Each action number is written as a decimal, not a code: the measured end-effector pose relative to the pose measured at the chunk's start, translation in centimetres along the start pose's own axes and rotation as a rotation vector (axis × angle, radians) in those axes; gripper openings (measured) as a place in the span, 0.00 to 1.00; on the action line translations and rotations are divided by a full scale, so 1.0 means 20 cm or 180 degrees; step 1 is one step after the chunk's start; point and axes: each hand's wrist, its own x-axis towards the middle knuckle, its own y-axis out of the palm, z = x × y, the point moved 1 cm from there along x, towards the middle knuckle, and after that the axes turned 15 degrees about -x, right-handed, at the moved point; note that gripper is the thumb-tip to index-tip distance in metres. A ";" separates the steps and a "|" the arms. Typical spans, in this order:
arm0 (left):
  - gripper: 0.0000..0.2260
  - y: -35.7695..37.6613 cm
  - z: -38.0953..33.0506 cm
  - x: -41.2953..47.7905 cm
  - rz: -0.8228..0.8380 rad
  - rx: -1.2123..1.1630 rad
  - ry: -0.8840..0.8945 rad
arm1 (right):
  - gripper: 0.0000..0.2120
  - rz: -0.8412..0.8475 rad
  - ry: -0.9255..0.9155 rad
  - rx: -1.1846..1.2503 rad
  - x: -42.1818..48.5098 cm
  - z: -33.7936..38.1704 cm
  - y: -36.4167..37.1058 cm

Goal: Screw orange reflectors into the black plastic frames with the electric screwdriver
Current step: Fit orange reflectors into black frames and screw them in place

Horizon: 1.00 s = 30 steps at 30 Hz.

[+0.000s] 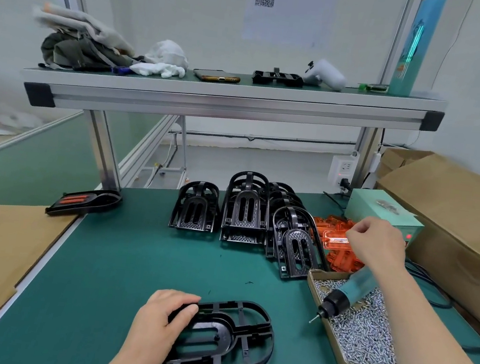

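1. Closest to me, by the front edge of the table (pixel 119 257), the left hand (pixel 162 321) is gripping the black frame (pixel 224 341). The fingers are curling over its rounded left end and the thumb is pressing on top. The frame is lying flat with its ribs facing up.
2. To the right, a box of screws (pixel 365 329) is sitting along the table's right edge. The electric screwdriver (pixel 345 296) is slanting over it, black nose and bit pointing down-left. Its upper end is disappearing behind the right forearm, so I cannot tell what is supporting it.
3. Further back, the right hand (pixel 377 245) is reaching over the orange reflectors (pixel 335 240), which are piled near the table's back right corner. The fingers are curling in, tips at the edge of one reflector. Whether they are actually pinching it, I cannot tell from here.
4. Just left of that pile, the stacked frames (pixel 244 210) are standing in several nested black heaps toward the back edge.
5. Over at the left edge, a finished frame (pixel 85 202) is lying with orange showing in its slots.
6. Behind the reflectors, a green power unit (pixel 381 212) is glowing red at the back right corner.
7. Above it all, a shelf (pixel 231 101) is carrying bundled clothing and a phone (pixel 216 76).
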 end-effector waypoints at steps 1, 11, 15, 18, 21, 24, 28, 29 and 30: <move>0.10 0.00 0.00 0.00 -0.0007 -0.0011 -0.0013 | 0.06 -0.0031 -0.0049 0.0071 -0.01 0.01 -0.01; 0.10 0.00 -0.01 -0.01 -0.0086 -0.0263 -0.0222 | 0.06 0.0700 -0.0386 0.1708 -0.31 0.22 -0.04; 0.10 -0.01 -0.01 -0.02 -0.0201 -0.0674 -0.0419 | 0.06 0.1224 -0.0503 0.2265 -0.47 0.32 0.00; 0.13 -0.02 -0.02 -0.02 -0.0277 -0.0887 -0.0443 | 0.05 0.1622 -0.0506 0.2529 -0.57 0.38 0.05; 0.14 -0.02 -0.02 -0.02 -0.0336 -0.1108 -0.0525 | 0.05 0.1994 -0.0383 0.2766 -0.65 0.42 0.11; 0.13 -0.02 -0.02 -0.02 -0.0335 -0.1275 -0.0591 | 0.04 0.2242 -0.0209 0.2909 -0.70 0.45 0.15; 0.17 -0.02 -0.02 -0.02 -0.0262 -0.1321 -0.0535 | 0.04 0.2371 -0.0147 0.2848 -0.74 0.47 0.19; 0.19 -0.03 -0.02 -0.02 -0.0206 -0.1307 -0.0505 | 0.04 0.2386 -0.0163 0.2786 -0.75 0.48 0.20; 0.20 -0.03 -0.02 -0.02 -0.0151 -0.1293 -0.0481 | 0.03 0.2393 -0.0174 0.2727 -0.76 0.47 0.20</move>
